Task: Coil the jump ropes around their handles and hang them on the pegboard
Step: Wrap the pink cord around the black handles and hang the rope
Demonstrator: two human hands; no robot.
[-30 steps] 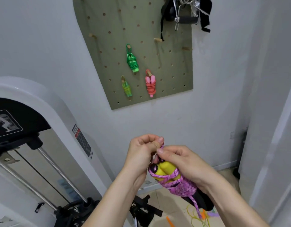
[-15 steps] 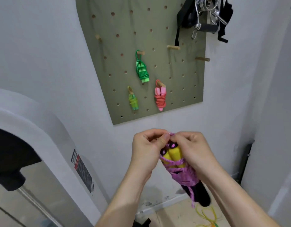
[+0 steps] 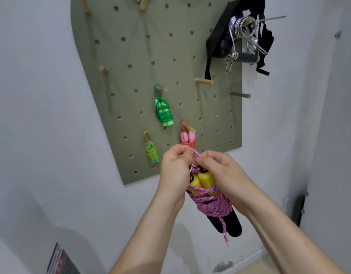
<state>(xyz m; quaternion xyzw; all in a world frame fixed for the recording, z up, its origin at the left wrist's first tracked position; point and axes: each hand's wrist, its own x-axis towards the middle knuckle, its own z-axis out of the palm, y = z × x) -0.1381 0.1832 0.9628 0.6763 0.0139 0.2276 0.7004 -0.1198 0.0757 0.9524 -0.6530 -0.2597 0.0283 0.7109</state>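
A pink jump rope [image 3: 211,202] is coiled around its yellow and black handles, held upright in front of the wall. My left hand [image 3: 175,171] and my right hand [image 3: 223,172] both pinch the small pink loop at the top of the bundle. Behind them is the olive pegboard [image 3: 131,80]. On its wooden pegs hang a coiled green jump rope [image 3: 163,108], a light green jump rope [image 3: 151,150] and a coral pink jump rope [image 3: 187,138], whose lower part my hands hide.
Bare wooden pegs [image 3: 204,81] stick out of the board at the right and upper left. Black straps and metal spring clips [image 3: 243,39] hang at the board's top right. A white machine housing with a label [image 3: 62,261] is at the lower left.
My hands have lifted the pink bundle closer to the pegboard, and the view has tilted up, so the board's lower pegs now sit just above my fingers.
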